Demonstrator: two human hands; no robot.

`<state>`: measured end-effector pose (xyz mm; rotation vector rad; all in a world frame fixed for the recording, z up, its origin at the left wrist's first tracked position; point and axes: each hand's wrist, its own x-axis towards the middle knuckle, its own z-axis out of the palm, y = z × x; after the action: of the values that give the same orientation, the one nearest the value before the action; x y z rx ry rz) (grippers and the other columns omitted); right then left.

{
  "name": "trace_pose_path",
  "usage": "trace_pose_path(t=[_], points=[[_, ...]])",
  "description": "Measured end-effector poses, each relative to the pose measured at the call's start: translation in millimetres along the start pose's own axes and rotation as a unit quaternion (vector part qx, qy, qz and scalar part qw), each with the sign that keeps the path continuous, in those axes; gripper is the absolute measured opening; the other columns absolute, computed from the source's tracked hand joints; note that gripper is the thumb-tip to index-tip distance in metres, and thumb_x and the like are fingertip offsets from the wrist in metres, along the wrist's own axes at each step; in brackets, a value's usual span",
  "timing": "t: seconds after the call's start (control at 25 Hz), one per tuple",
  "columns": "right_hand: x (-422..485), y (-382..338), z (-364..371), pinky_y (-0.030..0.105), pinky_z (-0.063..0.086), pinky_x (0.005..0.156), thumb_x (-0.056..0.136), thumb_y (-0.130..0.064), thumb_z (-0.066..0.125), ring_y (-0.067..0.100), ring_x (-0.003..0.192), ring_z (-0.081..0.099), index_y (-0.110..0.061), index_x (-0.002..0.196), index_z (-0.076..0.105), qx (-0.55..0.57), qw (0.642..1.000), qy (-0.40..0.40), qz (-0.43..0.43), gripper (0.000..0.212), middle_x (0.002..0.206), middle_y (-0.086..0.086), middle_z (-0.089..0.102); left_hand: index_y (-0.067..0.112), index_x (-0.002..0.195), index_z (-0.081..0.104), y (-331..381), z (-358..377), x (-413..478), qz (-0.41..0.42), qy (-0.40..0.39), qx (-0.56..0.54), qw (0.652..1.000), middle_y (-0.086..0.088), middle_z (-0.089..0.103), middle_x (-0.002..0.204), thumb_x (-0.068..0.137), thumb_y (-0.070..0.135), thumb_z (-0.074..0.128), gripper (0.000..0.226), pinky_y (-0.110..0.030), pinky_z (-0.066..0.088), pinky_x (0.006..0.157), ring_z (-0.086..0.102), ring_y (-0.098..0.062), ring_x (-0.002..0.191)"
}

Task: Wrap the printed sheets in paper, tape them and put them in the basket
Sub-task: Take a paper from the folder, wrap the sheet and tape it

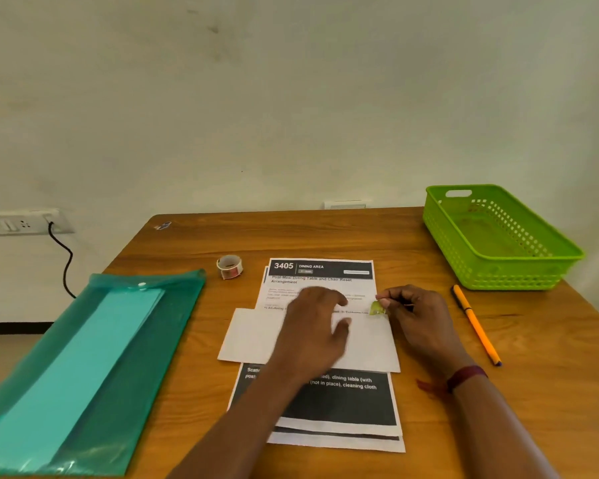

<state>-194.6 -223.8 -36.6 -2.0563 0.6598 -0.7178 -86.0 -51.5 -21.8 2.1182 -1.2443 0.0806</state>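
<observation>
Both forearms come in from the bottom edge over a brown wooden table (325, 236) pushed against a pale, scuffed wall, where a socket (11, 223) with a black cable (66, 261) sits low on the left. A teal plastic folder (83, 357) lies at the near left, slanting away. At the table's middle the printed sheets (320, 406) lie flat in a loose stack, long axis running away from the person, the "3405 DINING AREA" heading at the far end. White paper (253, 337) crosses their middle, its long axis left to right. The left hand (312, 316), slightly blurred, rests on this paper with fingers spread. The right hand (415, 316), a dark red wristband (465, 376) behind it, pinches a small yellowish piece of tape (377, 308) at the paper's far right corner. A roll of tape (229, 266) stands left of the sheets, an orange pen (476, 323) lies to the right, and the green basket (464, 257) sits at the far right corner
</observation>
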Motion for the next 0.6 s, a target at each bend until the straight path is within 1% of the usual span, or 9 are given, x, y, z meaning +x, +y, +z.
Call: trace_pose_path(t=[0.08, 0.16, 0.2, 0.36, 0.48, 0.6], points=[[-2, 1, -6, 0.007, 0.048, 0.067, 0.092, -0.012, 0.062, -0.002, 0.089, 0.06, -0.017, 0.095, 0.073, 0.015, 1.0, -0.019, 0.011, 0.012, 0.094, -0.011, 0.066, 0.025, 0.12, 0.056, 11, 15, -7, 0.04, -0.023, 0.028, 0.999, 0.005, 0.056, 0.126, 0.094, 0.035, 0.056, 0.028, -0.029, 0.035, 0.107, 0.045, -0.012, 0.12], [-5, -1, -8, 0.006, 0.047, 0.066, 0.093, -0.011, 0.062, -0.001, 0.088, 0.06, -0.019, 0.093, 0.072, 0.015, 0.999, -0.033, 0.014, 0.013, 0.093, -0.013, 0.066, 0.024, 0.123, 0.054, 16, 27, -10, 0.057, -0.038, 0.033, 0.997, 0.005, 0.055, 0.127, 0.097, 0.036, 0.051, 0.029, -0.029, 0.031, 0.111, 0.046, -0.012, 0.12], [-7, 0, -9, 0.006, 0.047, 0.067, 0.092, -0.012, 0.062, -0.001, 0.088, 0.061, -0.021, 0.093, 0.072, 0.004, 0.999, -0.039, 0.012, 0.013, 0.093, -0.013, 0.066, 0.023, 0.125, 0.053, 17, 32, -10, 0.059, -0.046, 0.028, 0.997, 0.005, 0.055, 0.128, 0.098, 0.036, 0.05, 0.03, -0.03, 0.032, 0.112, 0.046, -0.012, 0.12], [-11, 2, -9, 0.009, 0.048, 0.07, 0.091, -0.013, 0.064, -0.002, 0.087, 0.061, -0.023, 0.094, 0.074, -0.037, 0.998, -0.05, 0.001, 0.014, 0.094, -0.013, 0.067, 0.022, 0.129, 0.048, 15, 40, -11, 0.051, -0.06, 0.007, 0.997, 0.004, 0.05, 0.129, 0.1, 0.04, 0.046, 0.034, -0.03, 0.041, 0.104, 0.045, -0.011, 0.119], [-12, 2, -7, 0.01, 0.047, 0.07, 0.091, -0.014, 0.064, -0.001, 0.087, 0.06, -0.021, 0.096, 0.074, -0.065, 0.997, -0.05, -0.008, 0.013, 0.094, -0.012, 0.066, 0.022, 0.133, 0.045, 14, 42, -14, 0.048, -0.06, 0.017, 0.997, 0.004, 0.048, 0.131, 0.101, 0.041, 0.042, 0.037, -0.028, 0.042, 0.102, 0.043, -0.011, 0.12], [-12, 3, -5, 0.015, 0.049, 0.074, 0.09, -0.014, 0.064, 0.002, 0.088, 0.059, -0.02, 0.097, 0.075, -0.102, 0.993, -0.049, -0.027, 0.013, 0.094, -0.01, 0.066, 0.023, 0.135, 0.045, 14, 43, -15, 0.054, -0.064, 0.034, 0.996, 0.003, 0.046, 0.132, 0.102, 0.041, 0.04, 0.039, -0.028, 0.041, 0.103, 0.041, -0.012, 0.123]])
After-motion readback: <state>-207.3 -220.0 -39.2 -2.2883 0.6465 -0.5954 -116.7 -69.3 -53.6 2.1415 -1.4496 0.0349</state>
